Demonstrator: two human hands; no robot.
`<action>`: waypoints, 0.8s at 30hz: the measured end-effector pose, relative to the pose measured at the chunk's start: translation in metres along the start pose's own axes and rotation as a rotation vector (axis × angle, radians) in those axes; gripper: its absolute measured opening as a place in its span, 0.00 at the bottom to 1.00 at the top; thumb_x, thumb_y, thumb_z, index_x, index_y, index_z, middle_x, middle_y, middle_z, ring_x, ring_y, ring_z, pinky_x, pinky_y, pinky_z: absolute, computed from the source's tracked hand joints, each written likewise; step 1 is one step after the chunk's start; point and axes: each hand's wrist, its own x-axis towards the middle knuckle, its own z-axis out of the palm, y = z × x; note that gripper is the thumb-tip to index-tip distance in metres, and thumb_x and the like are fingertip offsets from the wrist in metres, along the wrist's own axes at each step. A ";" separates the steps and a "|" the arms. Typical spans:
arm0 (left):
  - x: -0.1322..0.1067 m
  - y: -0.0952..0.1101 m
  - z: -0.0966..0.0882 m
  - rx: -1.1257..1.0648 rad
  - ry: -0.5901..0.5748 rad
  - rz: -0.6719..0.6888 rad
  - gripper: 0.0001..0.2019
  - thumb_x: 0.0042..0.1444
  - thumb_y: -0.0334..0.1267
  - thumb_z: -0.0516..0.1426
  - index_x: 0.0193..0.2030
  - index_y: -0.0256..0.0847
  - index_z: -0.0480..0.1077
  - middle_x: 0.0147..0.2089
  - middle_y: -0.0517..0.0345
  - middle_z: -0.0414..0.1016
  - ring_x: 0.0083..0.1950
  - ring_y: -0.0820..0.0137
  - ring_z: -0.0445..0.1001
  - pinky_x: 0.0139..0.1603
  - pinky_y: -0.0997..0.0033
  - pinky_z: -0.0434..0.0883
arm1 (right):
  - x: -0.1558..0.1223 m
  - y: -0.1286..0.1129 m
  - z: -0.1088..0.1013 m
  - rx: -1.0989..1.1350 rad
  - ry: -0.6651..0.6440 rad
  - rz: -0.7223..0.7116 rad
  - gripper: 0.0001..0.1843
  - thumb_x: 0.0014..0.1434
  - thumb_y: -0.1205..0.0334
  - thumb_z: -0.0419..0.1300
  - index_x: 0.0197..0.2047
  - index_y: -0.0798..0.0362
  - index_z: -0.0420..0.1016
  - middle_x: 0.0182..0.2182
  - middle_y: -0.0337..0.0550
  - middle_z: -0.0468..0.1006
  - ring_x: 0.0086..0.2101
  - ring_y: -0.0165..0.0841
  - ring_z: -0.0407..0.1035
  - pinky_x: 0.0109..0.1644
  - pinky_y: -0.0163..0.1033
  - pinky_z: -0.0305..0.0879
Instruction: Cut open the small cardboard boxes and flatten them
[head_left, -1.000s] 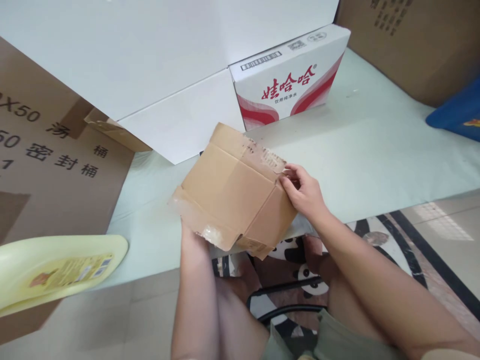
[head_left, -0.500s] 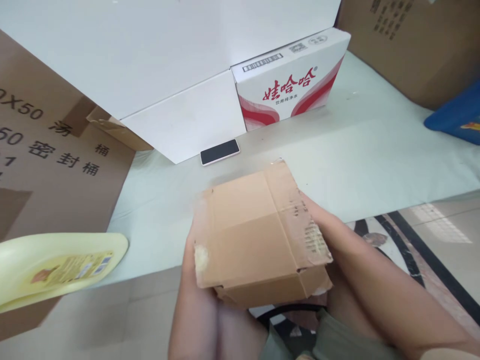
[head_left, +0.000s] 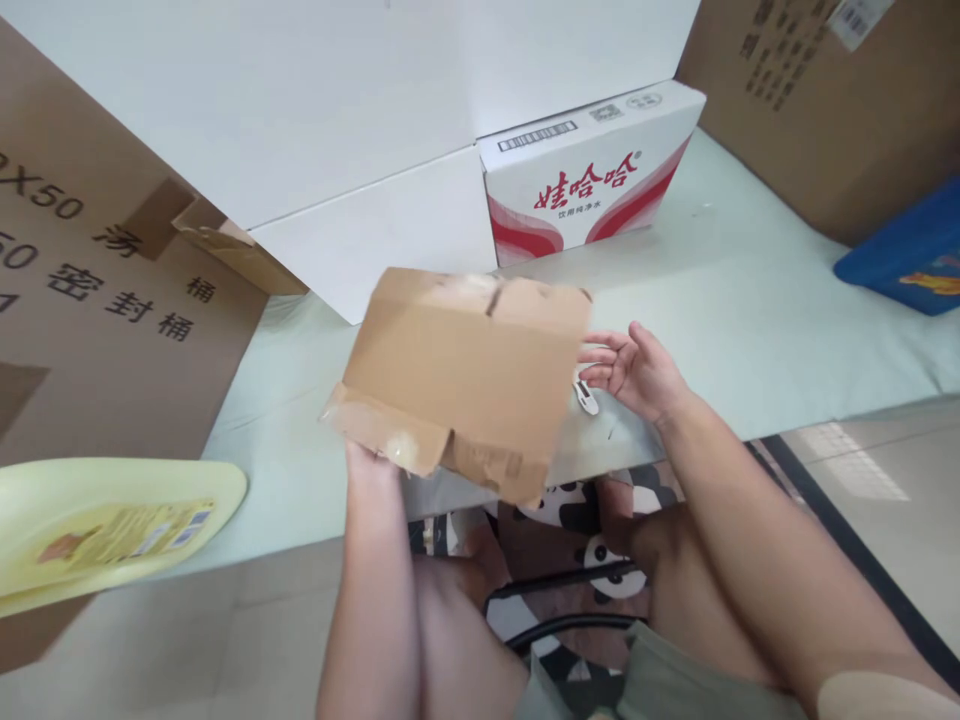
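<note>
A brown cardboard box [head_left: 465, 365] with torn flap edges is tilted above the front of the cloth-covered table. My left hand [head_left: 373, 462] holds its lower left side, with most of the fingers hidden behind the cardboard. My right hand [head_left: 630, 372] is open at the box's right, palm turned inward and fingers apart; whether a fingertip touches the edge I cannot tell. Just below those fingers lies a small white object with a dark slot [head_left: 586, 397], perhaps a little cutter, on the table.
A pale green cloth [head_left: 750, 330] covers the table. White boxes [head_left: 367, 240] and a red-and-white carton [head_left: 592, 190] stand behind. Large brown cartons [head_left: 112, 300] flank both sides. A pale yellow container [head_left: 120, 530] is left, a blue one [head_left: 907, 250] right.
The box has turned and moved up and left, further over the table. My right hand has come away from its side and opened. The phone is now hidden; the small white object shows.
</note>
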 end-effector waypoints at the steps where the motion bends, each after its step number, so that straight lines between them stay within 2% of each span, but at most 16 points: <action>1: 0.000 0.001 0.004 -0.008 0.022 0.012 0.12 0.65 0.43 0.55 0.35 0.41 0.75 0.31 0.61 0.83 0.35 0.68 0.81 0.38 0.70 0.78 | -0.001 0.002 0.001 -0.014 -0.059 0.006 0.26 0.55 0.36 0.60 0.41 0.51 0.77 0.32 0.44 0.83 0.26 0.34 0.76 0.28 0.37 0.70; 3: -0.001 0.000 0.010 -0.012 0.068 0.020 0.12 0.64 0.44 0.54 0.37 0.42 0.75 0.32 0.60 0.83 0.36 0.67 0.81 0.40 0.68 0.78 | -0.002 0.009 0.006 -0.068 -0.142 0.023 0.26 0.52 0.39 0.65 0.45 0.51 0.76 0.33 0.42 0.82 0.21 0.29 0.71 0.23 0.34 0.64; 5: -0.005 -0.003 0.013 -0.004 0.096 -0.007 0.10 0.63 0.43 0.55 0.38 0.41 0.75 0.32 0.58 0.83 0.36 0.65 0.81 0.40 0.65 0.79 | -0.004 0.017 0.014 -0.135 -0.151 0.060 0.23 0.48 0.47 0.71 0.43 0.51 0.76 0.31 0.39 0.81 0.18 0.25 0.66 0.21 0.31 0.60; 8: -0.011 -0.007 0.015 0.000 0.094 -0.052 0.08 0.60 0.41 0.58 0.38 0.39 0.75 0.32 0.55 0.83 0.36 0.63 0.81 0.39 0.63 0.79 | -0.009 0.022 0.023 -0.176 -0.084 0.113 0.23 0.44 0.53 0.75 0.43 0.50 0.76 0.34 0.42 0.83 0.28 0.31 0.74 0.30 0.35 0.69; 10: -0.013 -0.005 0.017 -0.020 0.073 -0.055 0.07 0.58 0.40 0.59 0.38 0.39 0.75 0.34 0.53 0.83 0.38 0.62 0.81 0.40 0.64 0.78 | -0.014 0.018 0.025 -0.153 -0.049 0.061 0.25 0.42 0.53 0.76 0.43 0.50 0.76 0.32 0.41 0.82 0.31 0.34 0.75 0.34 0.38 0.73; 12: -0.013 -0.001 0.017 -0.054 0.073 -0.066 0.06 0.55 0.38 0.59 0.36 0.39 0.75 0.32 0.55 0.81 0.35 0.65 0.80 0.36 0.67 0.77 | -0.020 0.008 0.024 -0.136 -0.016 -0.046 0.24 0.41 0.51 0.76 0.38 0.51 0.76 0.23 0.36 0.77 0.22 0.29 0.68 0.27 0.35 0.70; 14: -0.012 0.004 0.017 -0.081 0.090 -0.088 0.05 0.51 0.36 0.58 0.33 0.39 0.73 0.27 0.59 0.77 0.27 0.70 0.76 0.30 0.71 0.73 | -0.028 -0.004 0.019 -0.125 0.049 -0.167 0.22 0.43 0.48 0.76 0.33 0.51 0.73 0.14 0.28 0.65 0.13 0.22 0.53 0.17 0.30 0.59; 16: -0.012 0.008 0.017 -0.093 0.107 -0.105 0.04 0.48 0.36 0.57 0.30 0.39 0.72 0.24 0.61 0.73 0.23 0.72 0.72 0.26 0.73 0.70 | -0.038 -0.017 0.012 -0.099 0.166 -0.312 0.23 0.44 0.47 0.75 0.32 0.51 0.70 0.13 0.24 0.60 0.11 0.19 0.45 0.13 0.27 0.50; 17: -0.013 0.009 0.017 -0.093 0.106 -0.108 0.04 0.47 0.36 0.57 0.29 0.39 0.71 0.24 0.62 0.72 0.22 0.73 0.71 0.26 0.73 0.70 | -0.044 -0.024 0.008 -0.081 0.249 -0.397 0.24 0.43 0.49 0.76 0.34 0.50 0.69 0.15 0.24 0.62 0.12 0.18 0.46 0.12 0.26 0.49; 20: -0.018 0.009 0.018 -0.084 0.096 -0.117 0.05 0.45 0.37 0.56 0.28 0.38 0.70 0.24 0.61 0.70 0.22 0.73 0.70 0.26 0.73 0.69 | -0.065 -0.043 -0.011 -0.068 0.568 -0.626 0.23 0.44 0.56 0.76 0.38 0.49 0.68 0.26 0.27 0.73 0.15 0.18 0.58 0.12 0.23 0.55; 22: -0.022 0.008 0.020 -0.066 0.089 -0.131 0.05 0.45 0.37 0.56 0.27 0.38 0.70 0.24 0.61 0.69 0.22 0.73 0.69 0.25 0.73 0.69 | -0.083 -0.052 -0.029 -0.153 0.767 -0.656 0.17 0.49 0.60 0.72 0.38 0.50 0.69 0.28 0.30 0.75 0.14 0.20 0.62 0.13 0.24 0.62; 24: -0.024 0.006 0.021 -0.049 0.085 -0.143 0.04 0.44 0.36 0.56 0.27 0.38 0.70 0.23 0.61 0.69 0.22 0.73 0.69 0.25 0.73 0.68 | -0.099 -0.060 -0.048 -0.284 0.882 -0.576 0.09 0.56 0.65 0.66 0.38 0.52 0.68 0.25 0.33 0.75 0.15 0.24 0.67 0.18 0.27 0.71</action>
